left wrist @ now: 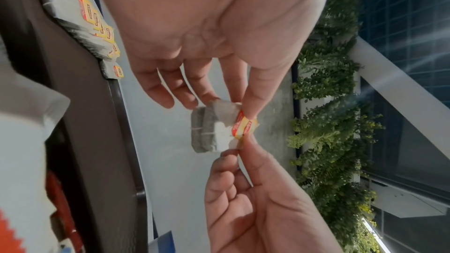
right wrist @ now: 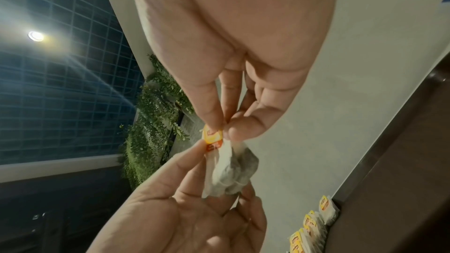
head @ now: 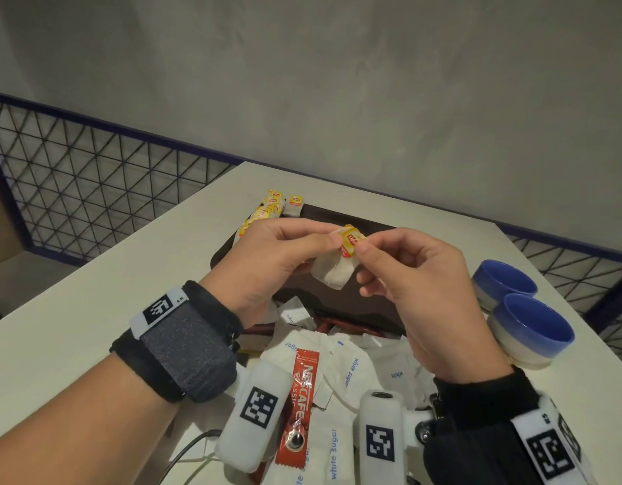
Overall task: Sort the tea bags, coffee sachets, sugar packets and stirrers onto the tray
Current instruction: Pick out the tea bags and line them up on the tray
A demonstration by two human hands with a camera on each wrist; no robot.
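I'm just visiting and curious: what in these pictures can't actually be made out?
- Tray, head view: the hands and the held tea bag cover much of it, so what lies on it is unclear.
- Stirrers: none can be picked out in any view.
- Coffee sachet, head view: its lower end is cut off by the picture's edge.
- Row of tea bags, right wrist view: cut off at the bottom edge, so it cannot be counted.

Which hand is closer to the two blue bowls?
Right. The right hand is just beside the blue bowls, pinching the tea bag. The left hand pinches it from the far side.
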